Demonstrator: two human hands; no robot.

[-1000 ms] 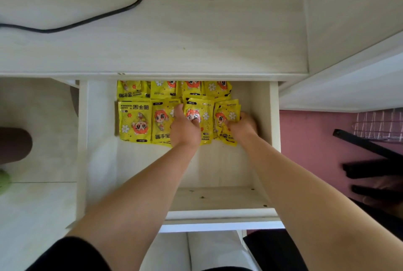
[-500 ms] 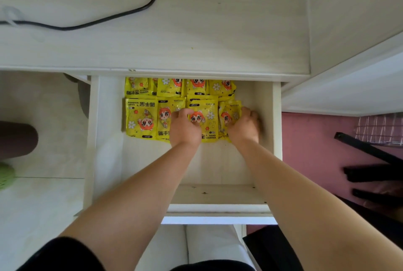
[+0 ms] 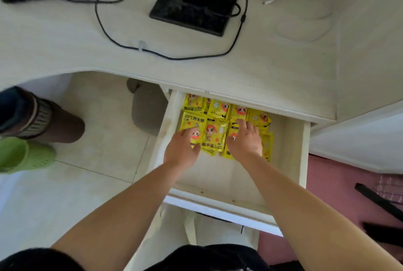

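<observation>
- Yellow hand-warmer packets lie in two rows in the drawer. Arranging looks nearly done, though the right-end ones sit askew.
- Both the left hand and right hand press on them, fingers straight, gripping nothing.

Drawer front half bare, room to pass btwn its side walls. Packets fill the back-left; counter edge overhangs the rear row.

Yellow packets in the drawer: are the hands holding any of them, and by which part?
None is gripped. The left hand and the right hand lie flat, fingers straight, on the faces of the front-row yellow packets in the drawer.
</observation>
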